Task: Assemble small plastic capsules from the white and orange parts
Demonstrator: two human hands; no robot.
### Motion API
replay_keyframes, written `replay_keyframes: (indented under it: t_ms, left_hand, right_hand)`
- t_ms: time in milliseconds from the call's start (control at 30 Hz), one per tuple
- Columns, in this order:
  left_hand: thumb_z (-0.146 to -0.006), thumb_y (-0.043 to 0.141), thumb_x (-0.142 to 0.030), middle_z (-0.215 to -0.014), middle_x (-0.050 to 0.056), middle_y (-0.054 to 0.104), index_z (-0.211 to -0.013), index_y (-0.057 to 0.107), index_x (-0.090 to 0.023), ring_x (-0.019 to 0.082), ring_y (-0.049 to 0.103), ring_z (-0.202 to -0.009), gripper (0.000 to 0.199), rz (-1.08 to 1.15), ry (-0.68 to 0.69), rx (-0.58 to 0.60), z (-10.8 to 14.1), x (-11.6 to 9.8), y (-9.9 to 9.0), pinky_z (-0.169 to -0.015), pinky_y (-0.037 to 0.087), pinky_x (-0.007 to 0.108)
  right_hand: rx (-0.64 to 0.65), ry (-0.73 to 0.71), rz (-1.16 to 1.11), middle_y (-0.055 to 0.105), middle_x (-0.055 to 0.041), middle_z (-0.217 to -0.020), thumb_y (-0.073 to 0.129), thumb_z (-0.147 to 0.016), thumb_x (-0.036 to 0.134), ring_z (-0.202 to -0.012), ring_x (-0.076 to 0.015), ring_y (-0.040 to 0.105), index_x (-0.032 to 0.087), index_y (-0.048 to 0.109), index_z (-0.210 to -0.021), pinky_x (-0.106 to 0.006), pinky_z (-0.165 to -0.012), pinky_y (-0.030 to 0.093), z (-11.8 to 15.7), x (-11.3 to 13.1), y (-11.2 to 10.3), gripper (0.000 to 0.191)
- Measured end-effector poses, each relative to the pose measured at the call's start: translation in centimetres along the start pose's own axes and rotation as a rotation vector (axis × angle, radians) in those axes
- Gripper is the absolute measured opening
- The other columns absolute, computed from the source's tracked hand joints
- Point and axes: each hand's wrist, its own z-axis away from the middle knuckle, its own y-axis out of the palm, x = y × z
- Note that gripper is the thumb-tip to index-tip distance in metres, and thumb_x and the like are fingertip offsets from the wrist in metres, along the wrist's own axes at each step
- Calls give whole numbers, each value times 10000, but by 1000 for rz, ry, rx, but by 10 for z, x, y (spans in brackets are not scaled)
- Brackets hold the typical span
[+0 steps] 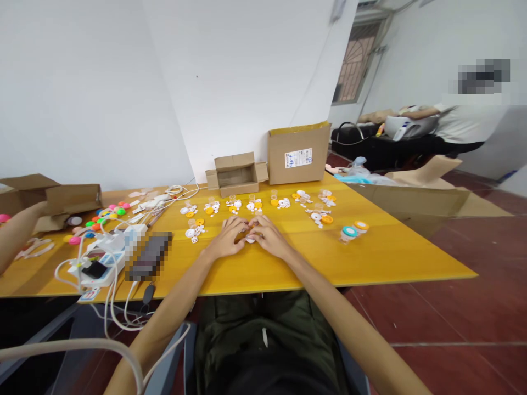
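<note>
My left hand [227, 238] and my right hand [268, 236] meet low over the yellow table, fingers bent inward and fingertips close together. A small white plastic part [250, 240] shows between the thumbs, against my right fingers. What lies between the left fingertips is mostly hidden. Beyond the hands, little groups of white gear-like discs [284, 203], orange round caps [257, 206] and clear cups [274, 194] stand in a row. Another group with an orange cap [200, 222] lies left of my left hand. To the right stand two capped containers, one with a teal lid [349, 232], one orange-lidded [361, 226].
An open small carton [237, 181] and a taller cardboard box [300, 156] stand against the wall. On the left are a power strip [109, 258] with cables, a phone [150, 255], colourful balls [97, 226] and another person's arm [18, 236]. A person [465, 123] sits at the back right.
</note>
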Motion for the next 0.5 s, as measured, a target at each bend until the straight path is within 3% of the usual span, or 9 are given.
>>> replay_keyframes:
  t_ms: [300, 500]
  left_hand:
    - [-925, 553, -352, -1271, 92, 609, -1174, 636, -256, 296, 484, -1192, 280, 7, 17, 11, 0, -2, -1, -1043, 385, 486]
    - [-908, 527, -271, -1265, 83, 615, -1203, 632, -271, 295, 487, -1185, 313, 2, 12, 13, 0, -2, -2, -1038, 385, 482]
  right_hand:
    - [-5, -11, 8, 618, -57, -1025, 648, -909, 133, -1010, -225, 576, 239, 715, -762, -408, -910, 490, 0, 1, 0, 193]
    - [-5, -16, 13, 615, -60, -1037, 636, -911, 128, -1009, -229, 572, 241, 716, -778, -414, -914, 484, 1, -1, 0, 192]
